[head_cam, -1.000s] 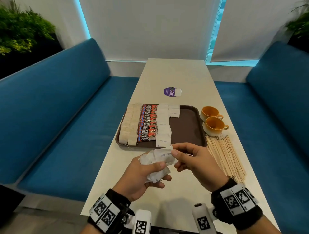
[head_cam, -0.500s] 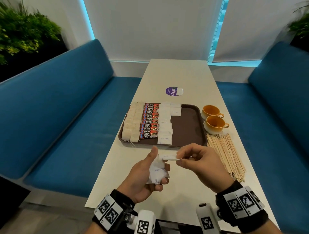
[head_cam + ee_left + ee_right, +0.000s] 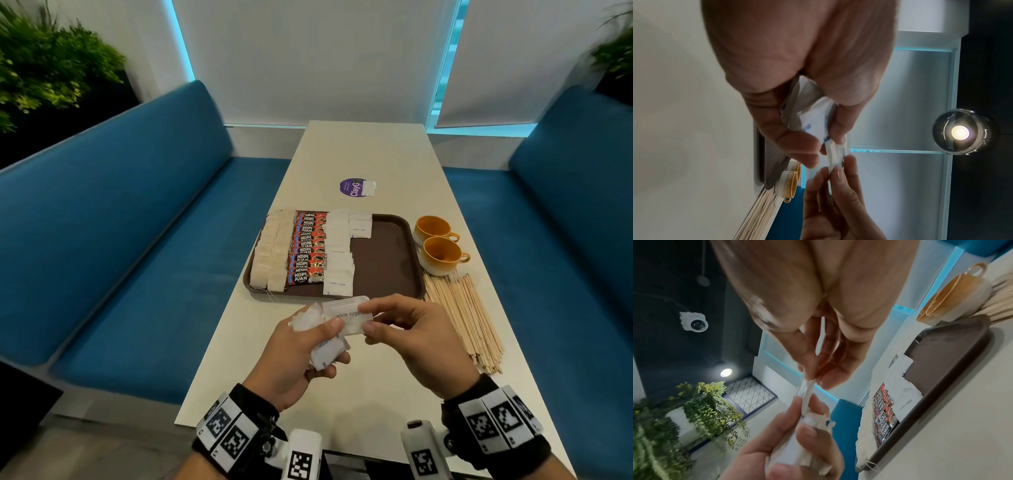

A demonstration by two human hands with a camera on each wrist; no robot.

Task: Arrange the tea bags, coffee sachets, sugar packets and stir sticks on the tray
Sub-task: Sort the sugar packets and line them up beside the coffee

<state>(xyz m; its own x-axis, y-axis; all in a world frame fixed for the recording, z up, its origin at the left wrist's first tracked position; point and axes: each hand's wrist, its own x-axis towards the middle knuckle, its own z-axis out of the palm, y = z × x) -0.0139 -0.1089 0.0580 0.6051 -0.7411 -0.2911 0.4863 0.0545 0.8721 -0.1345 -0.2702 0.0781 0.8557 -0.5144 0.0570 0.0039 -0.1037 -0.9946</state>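
Tray (image 3: 383,260) lies beyond both hands – tea bags, coffee sachets, sugar rows on its L half. Stir sticks (image 3: 462,315): R of R hand (image 3: 411,329). L hand (image 3: 294,356) curled round sugar packets (image 3: 325,346); R fingertips (image 3: 368,329) pinch top packet (image 3: 346,313).

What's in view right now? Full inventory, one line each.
tray: one, dark brown, mid-table
tea bags: two columns, off-white, tray's left end
coffee sachets: one column, red and black, beside the tea bags
sugar packets on tray: one full column plus a few, white
stir sticks: a pile, pale wood, on table right of tray
cups: two, orange inside, right of tray
round sticker: one, purple, beyond tray
left hand: grips a bunch of sugar packets
right hand: fingers pinch one sugar packet
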